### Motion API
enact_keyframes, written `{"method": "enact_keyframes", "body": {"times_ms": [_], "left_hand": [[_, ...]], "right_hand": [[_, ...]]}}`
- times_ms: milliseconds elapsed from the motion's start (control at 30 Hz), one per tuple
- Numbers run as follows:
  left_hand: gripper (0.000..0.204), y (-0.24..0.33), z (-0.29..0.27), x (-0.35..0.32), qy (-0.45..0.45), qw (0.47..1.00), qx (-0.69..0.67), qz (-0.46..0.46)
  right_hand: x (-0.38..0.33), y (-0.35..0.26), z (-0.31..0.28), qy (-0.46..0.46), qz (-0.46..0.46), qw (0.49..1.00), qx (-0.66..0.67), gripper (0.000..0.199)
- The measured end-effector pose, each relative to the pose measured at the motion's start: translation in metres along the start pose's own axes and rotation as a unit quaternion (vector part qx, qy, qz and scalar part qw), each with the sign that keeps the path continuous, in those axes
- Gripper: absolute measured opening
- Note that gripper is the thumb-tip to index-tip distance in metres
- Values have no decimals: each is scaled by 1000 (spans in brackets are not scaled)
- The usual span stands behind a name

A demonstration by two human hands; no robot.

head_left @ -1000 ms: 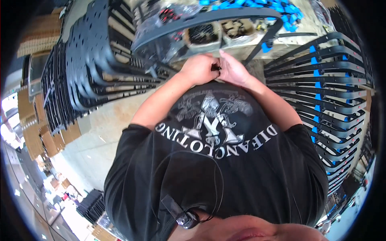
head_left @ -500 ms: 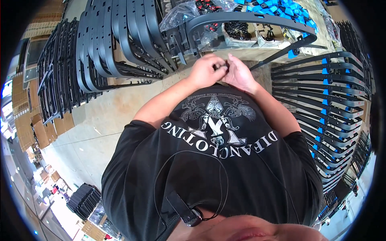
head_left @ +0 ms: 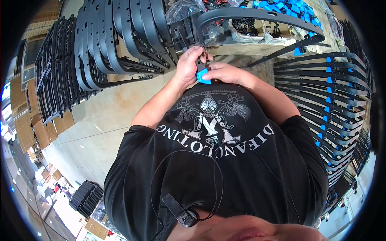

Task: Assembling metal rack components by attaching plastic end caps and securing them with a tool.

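Both hands are up close to the chest here: the left hand (head_left: 188,64) is pinched shut on a small black bracket (head_left: 200,64), and the right hand (head_left: 225,73) is curled closed around a blue clip (head_left: 204,75) pressed right against it. I'd guess both bits are hard moulded plastic, light and stiff, not slippery, so a fingertip pinch on the flat sides is plenty. Just ahead, the long curved black frame (head_left: 257,14) looks rigid but awkward, better taken near its bend. Behind it on the worktop's far edge sit cardboard boxes (head_left: 243,31) of small black parts, a pile of blue clips (head_left: 289,8) and a clear plastic bag (head_left: 183,9); can't tell what's inside.
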State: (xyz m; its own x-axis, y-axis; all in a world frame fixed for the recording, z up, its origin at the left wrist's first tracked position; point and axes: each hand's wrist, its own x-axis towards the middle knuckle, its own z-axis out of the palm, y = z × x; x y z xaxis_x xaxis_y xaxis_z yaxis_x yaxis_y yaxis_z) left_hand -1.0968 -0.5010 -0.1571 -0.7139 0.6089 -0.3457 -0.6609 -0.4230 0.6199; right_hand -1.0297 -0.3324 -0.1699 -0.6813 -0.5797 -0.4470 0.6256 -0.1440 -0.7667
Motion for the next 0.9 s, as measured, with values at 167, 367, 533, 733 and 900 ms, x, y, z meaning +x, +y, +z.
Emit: {"method": "enact_keyframes", "body": {"times_ms": [167,367,533,733,900], "left_hand": [[13,-8,-27,4,48,977,182,99],[11,-14,-69,8,145,929,326,100],[19,-17,-61,23,169,966,179,75],[10,-13,-59,34,175,971,154,44],[7,-17,-69,32,148,978,138,44]], "right_hand": [[7,5,-4,63,-15,984,-165,33],[21,32,-20,228,-33,949,-215,36],[39,14,-18,244,19,895,-374,47],[49,1,-6,299,69,807,-505,65],[52,-7,-8,329,62,792,-509,62]]}}
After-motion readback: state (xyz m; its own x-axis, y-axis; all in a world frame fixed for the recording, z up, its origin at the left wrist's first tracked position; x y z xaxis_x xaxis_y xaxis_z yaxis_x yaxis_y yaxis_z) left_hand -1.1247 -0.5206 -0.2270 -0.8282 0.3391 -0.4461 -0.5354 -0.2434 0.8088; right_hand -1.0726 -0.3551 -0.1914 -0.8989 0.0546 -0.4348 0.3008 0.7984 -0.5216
